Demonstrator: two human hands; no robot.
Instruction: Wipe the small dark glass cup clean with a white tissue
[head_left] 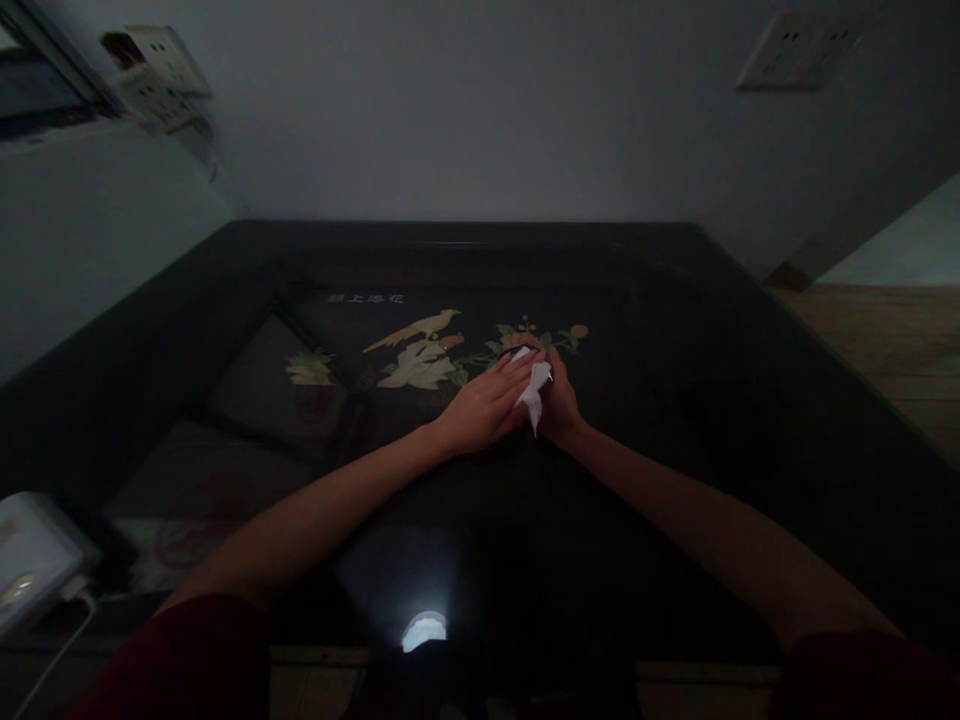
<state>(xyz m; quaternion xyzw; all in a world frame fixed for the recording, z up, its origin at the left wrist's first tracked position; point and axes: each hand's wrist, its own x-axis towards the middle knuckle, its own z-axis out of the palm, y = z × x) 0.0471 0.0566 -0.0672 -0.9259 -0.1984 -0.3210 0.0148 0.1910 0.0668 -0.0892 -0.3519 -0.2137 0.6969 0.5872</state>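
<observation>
Both my hands meet over the middle of a dark glossy table (750, 420) with an inlaid bird and flower picture (420, 350). My left hand (484, 405) lies with its fingers stretched out flat, fingertips resting on a small crumpled white tissue (534, 392). My right hand (561, 405) sits just behind the tissue, its fingers curled round it. The tissue hangs down between the two hands, just above the tabletop.
A white device (34, 555) with a cable lies at the table's near left corner. White wall sockets (157, 70) are mounted at the upper left, and another socket plate (799, 50) at the upper right. Wooden floor (892, 340) shows on the right. A light glare (424, 630) reflects near the front edge.
</observation>
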